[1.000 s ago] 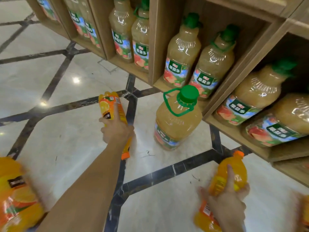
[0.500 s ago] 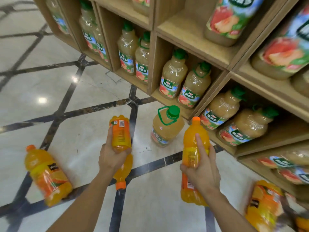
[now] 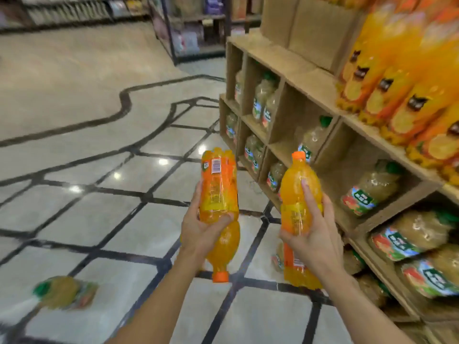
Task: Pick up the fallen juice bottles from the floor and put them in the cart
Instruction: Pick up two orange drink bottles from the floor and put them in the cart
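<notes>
My left hand (image 3: 202,227) grips an orange juice bottle (image 3: 218,189) held upside down, its orange cap pointing to the floor. My right hand (image 3: 314,234) grips a second orange juice bottle (image 3: 296,192) upright, cap on top. Both bottles are lifted well above the marble floor, side by side in front of me. A pale juice bottle with a green cap (image 3: 62,291) lies blurred on the floor at the lower left. No cart is in view.
A wooden shelf unit (image 3: 308,83) runs along the right, its cubbies full of pale green-capped jugs, with orange bottles (image 3: 397,95) on the upper tier. Dark store shelving (image 3: 193,28) stands far back. Open marble floor (image 3: 87,95) stretches to the left.
The view has risen and swung up from the floor toward the aisle. Both hands have lifted their orange bottles higher. The orange bottle seen on the floor at left is out of view.
</notes>
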`<state>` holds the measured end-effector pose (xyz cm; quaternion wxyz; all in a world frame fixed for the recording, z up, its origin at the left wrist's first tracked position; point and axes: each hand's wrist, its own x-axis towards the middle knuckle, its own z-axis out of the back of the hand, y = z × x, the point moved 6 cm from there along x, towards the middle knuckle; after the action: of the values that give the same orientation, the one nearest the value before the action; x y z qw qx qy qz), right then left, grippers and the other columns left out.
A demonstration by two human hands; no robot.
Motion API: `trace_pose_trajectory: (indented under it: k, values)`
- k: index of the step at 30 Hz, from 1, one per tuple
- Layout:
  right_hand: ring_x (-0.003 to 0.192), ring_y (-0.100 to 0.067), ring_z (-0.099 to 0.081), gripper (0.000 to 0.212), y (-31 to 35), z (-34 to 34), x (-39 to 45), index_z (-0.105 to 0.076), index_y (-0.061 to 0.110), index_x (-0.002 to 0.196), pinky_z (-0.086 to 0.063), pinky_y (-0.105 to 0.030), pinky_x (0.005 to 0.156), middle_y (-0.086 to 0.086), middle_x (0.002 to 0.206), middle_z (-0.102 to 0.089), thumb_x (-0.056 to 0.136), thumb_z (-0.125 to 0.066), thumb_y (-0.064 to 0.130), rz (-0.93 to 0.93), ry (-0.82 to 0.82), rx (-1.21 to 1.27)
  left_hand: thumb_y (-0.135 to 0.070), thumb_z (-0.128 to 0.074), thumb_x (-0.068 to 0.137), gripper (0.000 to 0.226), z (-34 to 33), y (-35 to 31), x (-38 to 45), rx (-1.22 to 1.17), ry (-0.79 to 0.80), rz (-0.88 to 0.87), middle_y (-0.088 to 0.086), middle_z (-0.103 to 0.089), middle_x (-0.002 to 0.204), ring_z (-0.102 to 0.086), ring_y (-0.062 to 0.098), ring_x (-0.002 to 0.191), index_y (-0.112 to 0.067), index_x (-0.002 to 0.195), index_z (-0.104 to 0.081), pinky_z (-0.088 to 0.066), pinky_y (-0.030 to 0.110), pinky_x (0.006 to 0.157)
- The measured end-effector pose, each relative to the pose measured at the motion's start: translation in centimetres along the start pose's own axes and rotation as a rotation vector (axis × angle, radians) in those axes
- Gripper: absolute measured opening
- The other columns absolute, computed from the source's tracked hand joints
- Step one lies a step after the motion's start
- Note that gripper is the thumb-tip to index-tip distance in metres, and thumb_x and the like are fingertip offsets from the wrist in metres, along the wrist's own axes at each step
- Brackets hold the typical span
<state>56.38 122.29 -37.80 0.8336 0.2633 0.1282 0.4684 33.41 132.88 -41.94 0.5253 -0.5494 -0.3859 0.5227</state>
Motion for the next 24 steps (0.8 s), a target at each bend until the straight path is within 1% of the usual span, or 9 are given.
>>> trace_pose_trajectory:
  k: [2, 5, 6, 8, 10, 14, 18, 21, 24]
  values:
    - [0.131, -0.042, -0.048, 0.12, 6.5, 3.6, 0.0, 0.003, 0.072, 0.144, -0.05, -0.051, 0.087, 0.004, 0.166, -0.007, 0.071, -0.086, 0.037, 0.097, 0.027, 0.04, -0.02, -0.085, 0.078, 0.1, 5.4, -6.4, -2.9, -0.046, -0.115, -0.039, -0.009, -0.052, 0.14, -0.058, 0.015, 0.12, -0.053, 0.153, -0.027, -0.054, 0.042, 0.098]
    - [0.133, -0.042, -0.045, 0.119, 16.5, 7.3, -0.8, 0.002, 0.069, 0.146, -0.051, -0.056, 0.089, 0.003, 0.165, -0.008, 0.072, -0.087, 0.037, 0.254, 0.078, 0.103, -0.019, -0.081, 0.083, 0.094, 13.8, -14.4, -8.0, -0.065, -0.288, -0.138, -0.028, -0.05, 0.127, -0.06, -0.011, 0.106, -0.056, 0.15, -0.028, -0.057, 0.015, 0.075]
    - [0.135, -0.041, -0.044, 0.12, 19.8, 8.1, -1.6, 0.001, 0.067, 0.147, -0.051, -0.056, 0.09, 0.002, 0.165, -0.008, 0.072, -0.087, 0.037, 0.31, 0.097, 0.115, -0.019, -0.08, 0.084, 0.092, 16.6, -16.4, -10.1, -0.063, -0.344, -0.157, -0.034, -0.045, 0.123, -0.058, -0.013, 0.103, -0.058, 0.148, -0.027, -0.055, 0.013, 0.07]
    - [0.138, -0.037, -0.039, 0.12, 26.6, 8.8, -3.8, 0.0, 0.064, 0.149, -0.049, -0.055, 0.094, 0.002, 0.164, -0.01, 0.073, -0.088, 0.037, 0.437, 0.136, 0.151, -0.021, -0.079, 0.084, 0.09, 22.1, -19.7, -14.9, -0.079, -0.468, -0.177, -0.035, -0.043, 0.122, -0.054, -0.005, 0.106, -0.063, 0.143, -0.026, -0.052, 0.019, 0.073]
    - [0.139, -0.034, -0.037, 0.118, 33.0, 8.6, -7.1, 0.001, 0.062, 0.151, -0.046, -0.053, 0.097, 0.002, 0.163, -0.012, 0.075, -0.086, 0.036, 0.552, 0.192, 0.176, -0.019, -0.079, 0.084, 0.089, 27.5, -21.5, -20.4, -0.093, -0.604, -0.195, -0.028, -0.047, 0.126, -0.054, -0.003, 0.106, -0.061, 0.143, -0.027, -0.052, 0.02, 0.075]
    - [0.139, -0.035, -0.037, 0.119, 44.1, 5.1, -17.1, 0.001, 0.063, 0.15, -0.045, -0.053, 0.1, 0.0, 0.163, -0.014, 0.074, -0.086, 0.034, 0.778, 0.366, 0.254, -0.013, -0.078, 0.085, 0.088, 36.8, -20.9, -32.3, -0.134, -0.877, -0.184, -0.032, -0.055, 0.119, -0.064, -0.007, 0.1, -0.056, 0.144, -0.03, -0.058, 0.017, 0.076]
    - [0.144, -0.033, -0.032, 0.117, 52.7, -0.4, -30.4, 0.0, 0.066, 0.149, -0.043, -0.051, 0.101, 0.001, 0.166, -0.011, 0.074, -0.085, 0.034, 0.985, 0.571, 0.318, -0.008, -0.081, 0.081, 0.088, 45.4, -16.7, -44.2, -0.207, -1.143, -0.147, -0.019, -0.062, 0.122, -0.071, -0.006, 0.09, -0.053, 0.142, -0.036, -0.058, 0.015, 0.067]
    - [0.147, -0.031, -0.029, 0.117, 56.3, -4.9, -41.5, 0.001, 0.066, 0.149, -0.04, -0.052, 0.106, -0.001, 0.167, -0.009, 0.074, -0.084, 0.036, 1.071, 0.729, 0.309, -0.008, -0.085, 0.077, 0.094, 50.3, -12.4, -53.4, -0.24, -1.297, -0.077, -0.015, -0.067, 0.123, -0.073, -0.005, 0.09, -0.05, 0.147, -0.039, -0.058, 0.015, 0.069]
    - [0.142, -0.03, -0.037, 0.115, 57.7, -9.4, -52.2, -0.001, 0.065, 0.149, -0.045, -0.045, 0.098, -0.003, 0.167, -0.012, 0.074, -0.084, 0.036, 1.15, 0.886, 0.317, -0.004, -0.084, 0.077, 0.093, 53.5, -7.1, -61.6, -0.251, -1.415, -0.007, -0.007, -0.071, 0.123, -0.074, 0.001, 0.091, -0.046, 0.147, -0.04, -0.061, 0.023, 0.075]
